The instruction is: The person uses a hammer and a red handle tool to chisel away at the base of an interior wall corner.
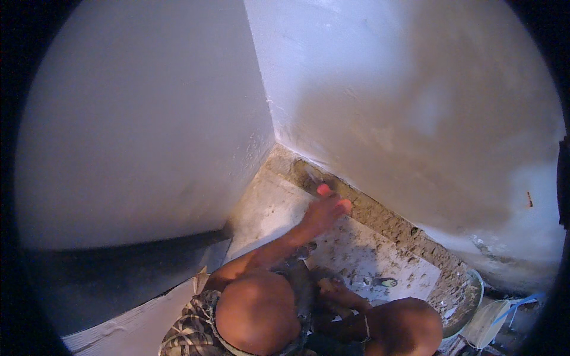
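My left hand [320, 213] is closed on a red-handled trowel [323, 189], its blurred blade in a rough strip of mortar [380, 216] along the foot of the right wall. My right hand [335, 292] is low between my bare knees, its fingers curled; what they hold, if anything, is hidden. To its right a small green-handled tool [385, 282] lies on a pale floor tile [415, 270] spattered with mortar.
Two plastered walls [148, 118] meet in a corner ahead. A dark ledge [119, 273] runs along the left wall. At the lower right are a tub of mortar [475, 279] and a clear container [484, 323] with a blue strap.
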